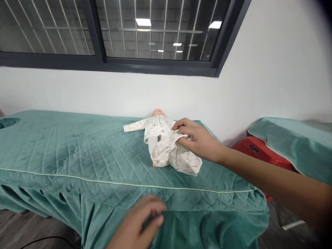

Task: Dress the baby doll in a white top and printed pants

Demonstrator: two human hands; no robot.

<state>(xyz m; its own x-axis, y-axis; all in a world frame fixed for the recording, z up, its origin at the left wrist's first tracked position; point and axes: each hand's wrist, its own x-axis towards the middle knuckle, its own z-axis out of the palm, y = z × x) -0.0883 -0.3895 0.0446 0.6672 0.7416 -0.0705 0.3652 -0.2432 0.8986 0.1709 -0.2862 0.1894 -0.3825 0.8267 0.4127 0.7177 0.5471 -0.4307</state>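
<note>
One loose white garment [183,159], print unreadable, pinched by right hand [201,140]; left hand [135,221] half-open, empty.

Printed white against teal green
Jacket [153,128] and crumpled garment [185,160]: white, scattered with small motifs; bed cover [77,148]: teal green, diamond-quilted, with pale piping [119,183]; window frame [160,66]: dark grey.

From where I'm standing, even indoor light is washing the pale wall [280,69] and green bed [77,145]. Reflected lights [143,22] are glaring as white rectangles in the dark window [160,43]. Floor [15,226] below is sitting in dim shadow. Left hand [141,221] is smearing with motion blur; right hand [193,136] is showing fairly crisp. Edges are looking stretched, right-hand corners showing dark.
</note>
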